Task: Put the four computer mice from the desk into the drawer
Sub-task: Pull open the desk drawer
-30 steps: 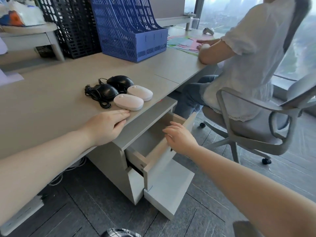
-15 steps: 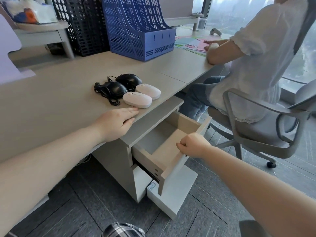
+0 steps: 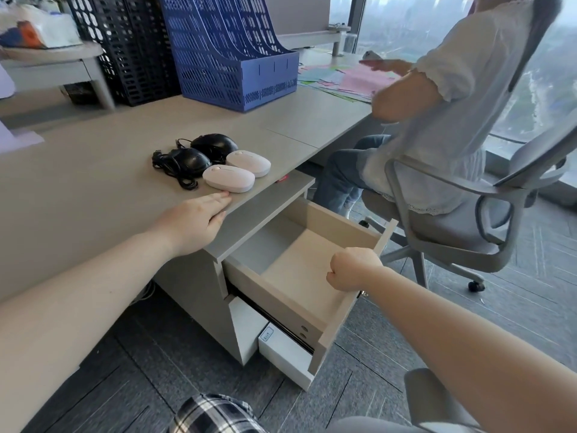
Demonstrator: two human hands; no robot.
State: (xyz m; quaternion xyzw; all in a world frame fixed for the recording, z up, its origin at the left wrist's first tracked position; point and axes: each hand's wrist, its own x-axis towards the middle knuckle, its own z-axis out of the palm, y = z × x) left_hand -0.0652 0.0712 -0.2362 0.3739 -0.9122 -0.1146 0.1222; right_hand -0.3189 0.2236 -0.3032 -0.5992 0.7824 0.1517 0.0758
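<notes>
Two white mice, a near one [image 3: 229, 178] and a far one [image 3: 249, 163], lie on the grey desk [image 3: 78, 189] close to its front edge. Behind them sit two black corded mice, a left one [image 3: 188, 161] and a rear one [image 3: 214, 145], with their cables bunched. The top drawer [image 3: 299, 267] under the desk stands pulled out and shows nothing inside. My right hand [image 3: 354, 268] is closed on the drawer's front panel. Flat on the desk edge rests my left hand [image 3: 195, 221], just short of the near white mouse.
A person in a white top sits on a grey office chair [image 3: 462, 220] right of the drawer. A blue file rack [image 3: 231, 51] and black crates [image 3: 125, 48] stand at the desk's back. Coloured papers [image 3: 349, 78] lie far right. A lower white drawer [image 3: 281, 351] juts out slightly.
My right hand has gripped the drawer front and pulled the drawer much further out. My left hand has stayed on the desk edge.
</notes>
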